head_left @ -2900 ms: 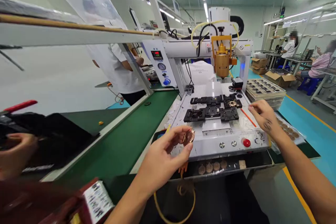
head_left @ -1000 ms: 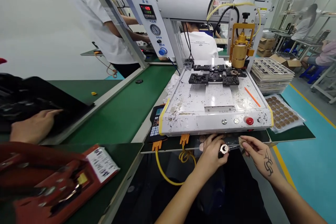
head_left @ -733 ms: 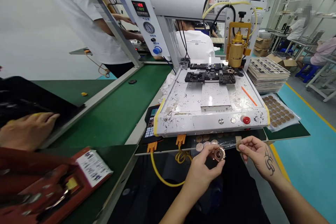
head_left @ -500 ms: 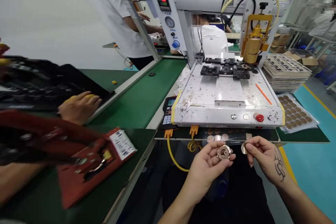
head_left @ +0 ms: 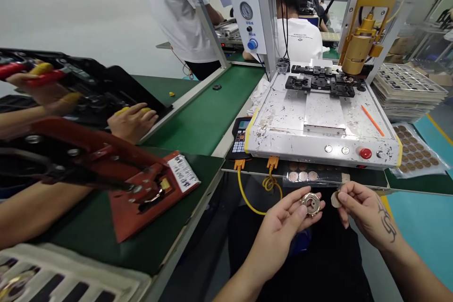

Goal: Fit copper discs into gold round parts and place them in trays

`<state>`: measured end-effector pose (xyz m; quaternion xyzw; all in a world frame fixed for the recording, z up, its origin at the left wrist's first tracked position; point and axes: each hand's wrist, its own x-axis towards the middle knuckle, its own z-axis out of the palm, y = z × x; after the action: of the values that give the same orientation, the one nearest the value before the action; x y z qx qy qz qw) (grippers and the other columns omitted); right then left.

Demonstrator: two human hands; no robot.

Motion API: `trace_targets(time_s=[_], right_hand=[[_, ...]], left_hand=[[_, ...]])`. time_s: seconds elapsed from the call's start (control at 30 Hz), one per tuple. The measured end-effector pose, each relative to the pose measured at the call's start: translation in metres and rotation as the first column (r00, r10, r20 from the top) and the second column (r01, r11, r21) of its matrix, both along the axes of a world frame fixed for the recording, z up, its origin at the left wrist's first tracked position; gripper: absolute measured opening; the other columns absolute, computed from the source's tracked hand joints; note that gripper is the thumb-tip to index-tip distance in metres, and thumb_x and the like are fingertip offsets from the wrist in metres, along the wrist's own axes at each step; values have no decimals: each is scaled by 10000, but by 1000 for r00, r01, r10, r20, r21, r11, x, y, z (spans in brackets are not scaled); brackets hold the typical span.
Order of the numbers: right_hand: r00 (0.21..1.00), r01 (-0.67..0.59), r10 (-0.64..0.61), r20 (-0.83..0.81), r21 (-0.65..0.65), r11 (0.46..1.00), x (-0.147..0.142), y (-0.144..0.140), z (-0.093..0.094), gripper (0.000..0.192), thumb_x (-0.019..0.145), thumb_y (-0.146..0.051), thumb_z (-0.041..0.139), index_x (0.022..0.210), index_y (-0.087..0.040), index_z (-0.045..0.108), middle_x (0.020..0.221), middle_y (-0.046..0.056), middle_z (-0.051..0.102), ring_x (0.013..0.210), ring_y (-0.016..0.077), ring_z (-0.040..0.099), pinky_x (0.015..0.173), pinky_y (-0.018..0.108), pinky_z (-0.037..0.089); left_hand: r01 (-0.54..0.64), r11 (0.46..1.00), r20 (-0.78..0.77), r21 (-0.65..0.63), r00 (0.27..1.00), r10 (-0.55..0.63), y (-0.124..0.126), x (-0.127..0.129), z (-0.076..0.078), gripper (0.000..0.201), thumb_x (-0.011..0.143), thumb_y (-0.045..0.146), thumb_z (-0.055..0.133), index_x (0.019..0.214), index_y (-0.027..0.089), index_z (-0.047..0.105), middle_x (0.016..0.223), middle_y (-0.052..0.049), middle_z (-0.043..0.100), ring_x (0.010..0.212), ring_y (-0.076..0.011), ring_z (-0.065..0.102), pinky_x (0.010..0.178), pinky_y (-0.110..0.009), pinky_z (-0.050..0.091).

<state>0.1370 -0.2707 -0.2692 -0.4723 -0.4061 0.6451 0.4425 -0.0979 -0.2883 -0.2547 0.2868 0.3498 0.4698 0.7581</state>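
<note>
Between the thumb and fingers of my left hand (head_left: 283,226) is a round, gold-coloured metal watch case (head_left: 311,205), its open ring facing up. My right hand (head_left: 364,210) pinches a small thin round disc (head_left: 335,199) at its edge, a short way right of the case and apart from it. Both hands are over my lap, in front of the bench edge. Just beyond them a clear strip with round stickers (head_left: 303,177) lies under the front of the white machine (head_left: 318,127).
A gold dispensing head (head_left: 357,49) hangs over black fixtures (head_left: 320,82). An orange stick (head_left: 372,121) lies on the machine. Stacked trays (head_left: 406,85) and a sheet of brown discs (head_left: 414,148) are right. A red hand press (head_left: 152,193) and a co-worker's hand (head_left: 132,122) are left.
The view has shifted left and down, bringing a tray into the lower left corner. The disc has turned and looks duller. Both hands keep their hold.
</note>
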Motion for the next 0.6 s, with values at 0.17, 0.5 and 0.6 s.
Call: trace_targets(time_s=[0.17, 0.5, 0.6], right_hand=[[998, -26, 23, -63, -50, 998, -6, 1, -1, 328, 963, -473, 846, 874, -211, 670, 678, -11, 718, 502, 138, 630, 482, 254, 517], [998, -66, 65, -18, -16, 998, -6, 1, 2, 297, 1012, -433, 808, 894, -194, 679, 744, 2, 753, 503, 115, 664, 500, 230, 540], [997, -56, 55, -62, -24, 998, -6, -1, 5, 285, 1010, -428, 814, 908, -200, 679, 756, -11, 750, 504, 107, 670, 499, 217, 540]], left_hand=[[-1, 1000, 24, 2, 1000, 1, -2, -2, -1, 470, 977, 428, 831, 1384, 203, 765, 1349, -159, 806, 1306, -392, 741, 1155, -559, 596], [-27, 999, 79, -37, 996, 30, -4, -1, 0, 417, 983, 420, 827, 1337, 202, 798, 1299, -151, 830, 1256, -368, 771, 1122, -518, 619], [-28, 999, 91, -44, 995, 32, -4, 0, 1, 405, 987, 417, 824, 1329, 203, 802, 1311, -154, 826, 1252, -365, 775, 1116, -507, 623]])
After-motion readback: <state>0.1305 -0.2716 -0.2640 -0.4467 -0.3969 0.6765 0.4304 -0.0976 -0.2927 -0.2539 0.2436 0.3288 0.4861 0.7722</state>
